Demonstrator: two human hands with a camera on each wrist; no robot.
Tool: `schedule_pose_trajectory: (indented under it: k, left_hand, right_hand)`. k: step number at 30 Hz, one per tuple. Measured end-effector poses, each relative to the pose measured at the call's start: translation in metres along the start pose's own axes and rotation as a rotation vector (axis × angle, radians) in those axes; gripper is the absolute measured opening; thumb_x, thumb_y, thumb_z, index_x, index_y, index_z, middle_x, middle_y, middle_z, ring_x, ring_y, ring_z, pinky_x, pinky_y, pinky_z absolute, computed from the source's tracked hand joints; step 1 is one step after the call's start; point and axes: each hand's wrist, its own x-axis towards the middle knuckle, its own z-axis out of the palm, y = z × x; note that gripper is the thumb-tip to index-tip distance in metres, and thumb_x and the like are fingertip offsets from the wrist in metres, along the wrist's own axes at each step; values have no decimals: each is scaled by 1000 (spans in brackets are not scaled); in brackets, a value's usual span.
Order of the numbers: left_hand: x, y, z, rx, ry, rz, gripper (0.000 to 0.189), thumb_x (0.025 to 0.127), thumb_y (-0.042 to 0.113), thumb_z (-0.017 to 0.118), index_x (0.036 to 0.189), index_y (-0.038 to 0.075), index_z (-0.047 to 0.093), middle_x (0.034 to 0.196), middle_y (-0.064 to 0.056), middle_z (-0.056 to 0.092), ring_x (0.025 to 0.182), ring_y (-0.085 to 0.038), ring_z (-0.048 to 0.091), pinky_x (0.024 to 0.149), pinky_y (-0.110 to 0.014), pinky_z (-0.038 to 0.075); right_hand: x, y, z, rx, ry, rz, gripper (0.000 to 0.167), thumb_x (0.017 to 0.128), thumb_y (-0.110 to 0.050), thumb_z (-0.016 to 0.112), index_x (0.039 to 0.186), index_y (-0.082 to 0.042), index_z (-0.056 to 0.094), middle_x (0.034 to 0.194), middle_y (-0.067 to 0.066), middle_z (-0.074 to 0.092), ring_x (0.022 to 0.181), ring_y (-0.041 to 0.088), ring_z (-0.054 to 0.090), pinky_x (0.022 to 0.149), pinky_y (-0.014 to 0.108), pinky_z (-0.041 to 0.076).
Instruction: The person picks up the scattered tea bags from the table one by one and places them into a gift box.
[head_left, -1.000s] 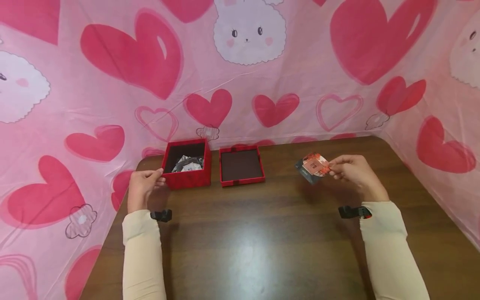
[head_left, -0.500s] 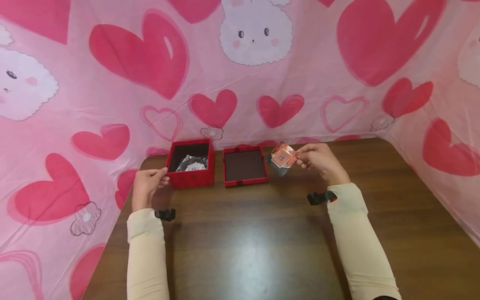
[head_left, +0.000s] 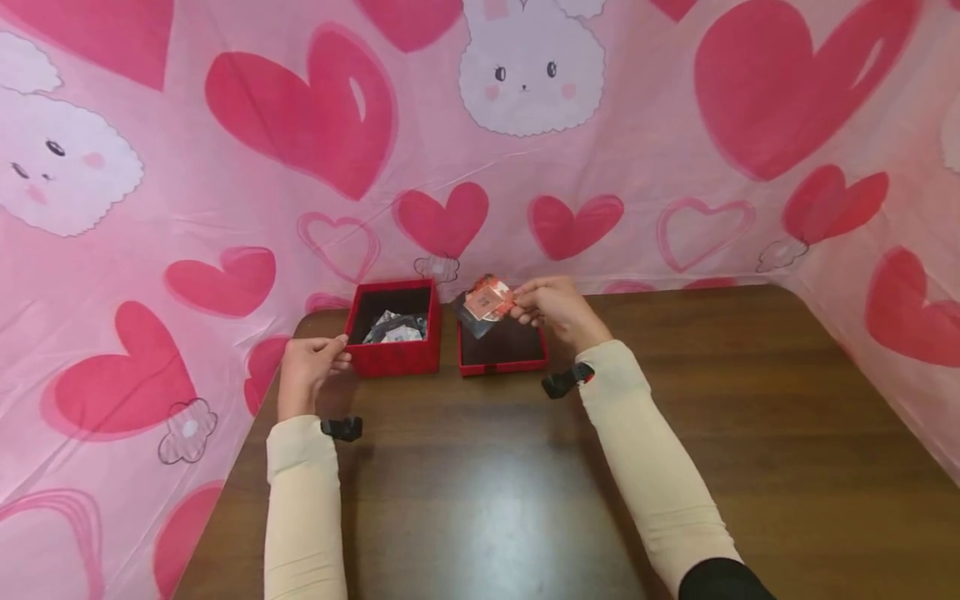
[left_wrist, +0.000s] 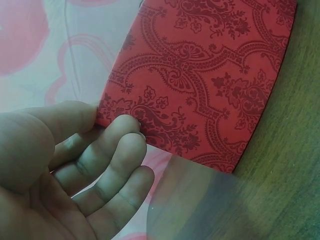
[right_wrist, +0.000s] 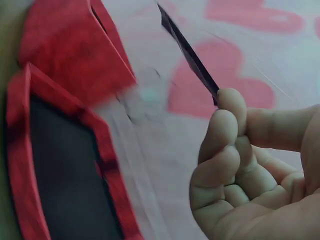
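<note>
My left hand [head_left: 309, 371] pinches the near left corner of a red box [head_left: 397, 358], thumb on one side of its wall and fingers on the other. In the left wrist view the box's side [left_wrist: 185, 85] shows a dark floral pattern. Thumb and fingers of my right hand [head_left: 558, 310] pinch a thin flat packet [head_left: 483, 303], with an orange-and-white round print, a square label and a dark part. It hangs over the upturned red lid [head_left: 504, 367]. Edge-on in the right wrist view, the packet [right_wrist: 192, 57] is a thin dark strip.
Inside the box lie several small clear and white packets [head_left: 401, 332]. Box and lid stand side by side near the back of the brown wooden table [head_left: 480, 483]. A pink cloth with hearts [head_left: 442, 217] hangs behind and along the sides.
My right hand has carried the packet leftward from the right part of the table to above the lid. My left hand stays at the box corner. The head view has shifted slightly.
</note>
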Motion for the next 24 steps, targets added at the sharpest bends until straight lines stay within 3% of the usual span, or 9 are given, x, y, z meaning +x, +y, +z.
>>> schedule_pose_trajectory:
  k: [13, 19, 24]
  left_hand:
    - [0, 2, 1, 8, -2, 0, 40, 98, 21, 69, 116, -14, 68, 71, -6, 72, 68, -22, 74, 71, -31, 60]
    - [-1, 2, 2, 33, -4, 9, 40, 97, 25, 69, 113, -12, 70, 74, -9, 73, 79, -31, 75, 80, -38, 59]
    - [-2, 1, 0, 35, 14, 9, 39, 97, 25, 69, 112, -12, 71, 73, -9, 72, 75, -29, 75, 79, -39, 59]
  right_hand:
    - [36, -6, 115, 143, -97, 77, 24, 95, 2, 57, 117, 9, 65, 68, 5, 68, 53, 9, 60, 49, 18, 44]
    - [42, -2, 137, 167, -89, 114, 23, 97, 2, 57, 115, 9, 68, 69, 6, 69, 52, 8, 60, 49, 17, 44]
    - [42, 0, 144, 193, -77, 104, 22, 96, 3, 58, 115, 8, 68, 70, 6, 69, 53, 8, 60, 49, 17, 44]
